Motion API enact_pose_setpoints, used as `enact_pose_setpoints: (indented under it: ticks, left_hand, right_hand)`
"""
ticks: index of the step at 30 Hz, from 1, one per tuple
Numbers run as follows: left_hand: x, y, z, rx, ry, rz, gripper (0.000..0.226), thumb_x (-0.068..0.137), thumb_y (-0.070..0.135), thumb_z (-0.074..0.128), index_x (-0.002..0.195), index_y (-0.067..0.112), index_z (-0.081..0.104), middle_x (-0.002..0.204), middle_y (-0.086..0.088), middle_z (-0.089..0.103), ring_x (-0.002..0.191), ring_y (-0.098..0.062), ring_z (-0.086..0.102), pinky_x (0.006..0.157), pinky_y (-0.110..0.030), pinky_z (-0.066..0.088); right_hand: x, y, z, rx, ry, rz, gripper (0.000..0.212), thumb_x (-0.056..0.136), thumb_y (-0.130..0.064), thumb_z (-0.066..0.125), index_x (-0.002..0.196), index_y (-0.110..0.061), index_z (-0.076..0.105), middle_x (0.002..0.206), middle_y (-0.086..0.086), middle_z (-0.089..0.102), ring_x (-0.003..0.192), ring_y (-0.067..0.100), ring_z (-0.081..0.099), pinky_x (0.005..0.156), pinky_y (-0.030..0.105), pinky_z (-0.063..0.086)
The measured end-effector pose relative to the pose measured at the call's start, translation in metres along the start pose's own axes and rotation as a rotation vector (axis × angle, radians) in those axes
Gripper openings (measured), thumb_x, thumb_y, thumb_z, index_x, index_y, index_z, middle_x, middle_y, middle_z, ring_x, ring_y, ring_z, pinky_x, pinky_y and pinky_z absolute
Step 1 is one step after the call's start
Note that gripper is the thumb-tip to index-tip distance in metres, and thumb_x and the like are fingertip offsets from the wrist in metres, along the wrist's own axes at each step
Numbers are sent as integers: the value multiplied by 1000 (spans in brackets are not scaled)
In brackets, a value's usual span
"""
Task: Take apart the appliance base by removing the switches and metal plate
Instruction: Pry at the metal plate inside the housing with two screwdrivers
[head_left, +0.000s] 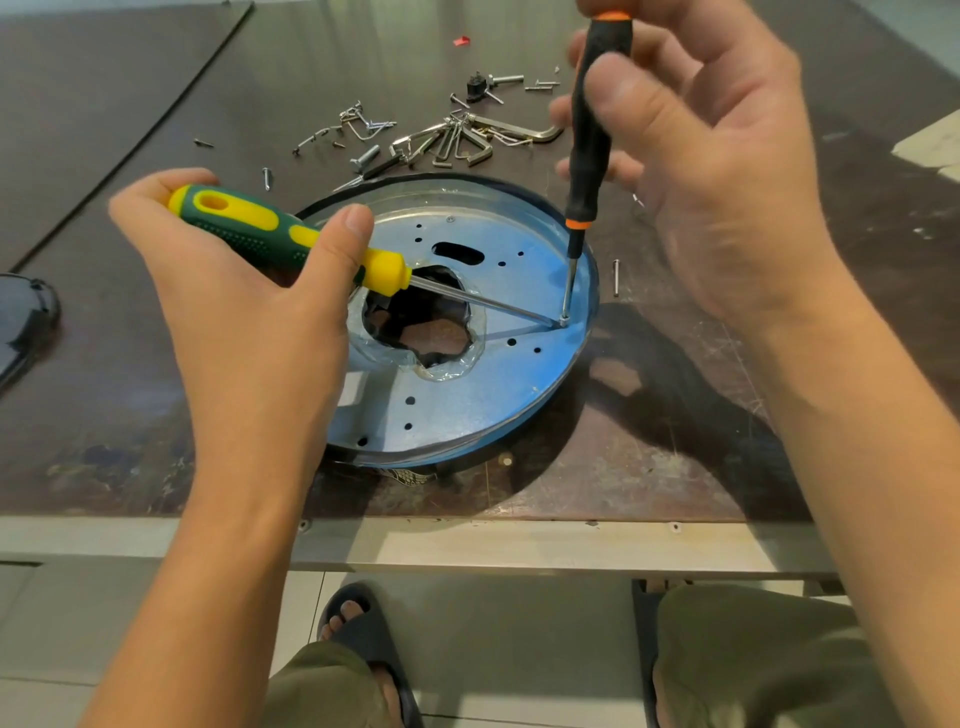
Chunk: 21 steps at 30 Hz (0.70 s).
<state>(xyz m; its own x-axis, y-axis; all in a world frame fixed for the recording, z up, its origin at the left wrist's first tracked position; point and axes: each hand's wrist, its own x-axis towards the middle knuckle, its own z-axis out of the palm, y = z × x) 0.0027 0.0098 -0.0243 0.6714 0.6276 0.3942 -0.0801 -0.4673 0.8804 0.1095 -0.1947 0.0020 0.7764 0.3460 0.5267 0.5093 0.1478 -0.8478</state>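
Plate (467, 395) sits in base on table (156, 441), w/ one screw (564, 320) at right rim. L hand (249, 312) clamps green driver (291, 241); R hand (701, 171) clamps black driver (592, 135), both tips at screw. Step: unscrewing. Next: prob. steady turn, tip seated.

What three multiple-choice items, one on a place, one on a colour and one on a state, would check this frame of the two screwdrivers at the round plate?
1. Where do both screwdriver tips meet?
A. at a screw near the plate's right rim
B. in the central opening
C. on the loose hardware pile

2. What colours is the left hand's handle?
A. black and orange
B. green and yellow
C. red

3. How does the right hand's screwdriver stand?
A. flat on the table
B. near upright
C. lying in the plate

Answers: 1 A, the tips converge on the screw of the metal plate. 2 B, left hand grips the green and yellow screwdriver. 3 B, right hand holds the black screwdriver near vertical.
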Motion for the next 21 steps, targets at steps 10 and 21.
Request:
enact_pose_setpoints:
  ticks: [10,21]
  left_hand:
    - [2,-3,1,-13,-6,0,65,81,48,78,122,24,33,117,-29,57,92,-32,68,82,-48,57]
    - [1,-2,1,-13,-5,-3,65,81,48,77,122,24,33,117,-27,57,92,-31,68,82,-47,58]
  right_hand:
    - [0,0,-2,31,29,-44,22,98,-2,56,119,-4,55,103,12,63,97,25,64,85,38,54]
    - [1,-1,6,-18,29,-95,25,96,-4,65,119,-3,56,102,10,62,96,21,62,85,32,52]
